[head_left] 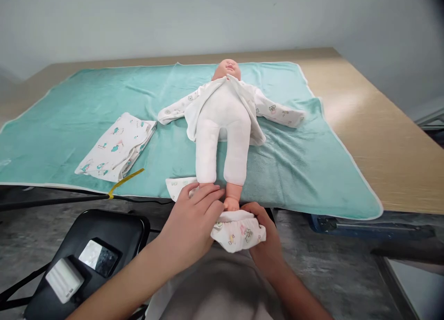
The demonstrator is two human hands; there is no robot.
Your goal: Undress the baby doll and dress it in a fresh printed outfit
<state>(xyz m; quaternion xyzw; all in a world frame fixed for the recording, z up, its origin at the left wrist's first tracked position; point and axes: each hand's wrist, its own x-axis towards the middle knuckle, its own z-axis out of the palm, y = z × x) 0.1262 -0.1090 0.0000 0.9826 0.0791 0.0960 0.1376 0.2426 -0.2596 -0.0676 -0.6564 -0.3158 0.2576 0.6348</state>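
A baby doll lies on its back, feet toward me, its white cloth body in an unfastened white printed jacket. Bunched white printed baby trousers are at its feet, just past the table edge. My right hand is closed on the right side of the bunched cloth, beside the doll's bare foot. My left hand is closed around the other foot and trouser cloth, its fingers hiding most of that foot. Another part of the cloth shows left of my left hand.
A teal blanket covers much of the wooden table. Folded white printed cloth lies on the left, near a yellow strip at the edge. Below stands a black chair carrying a white device and a dark flat one.
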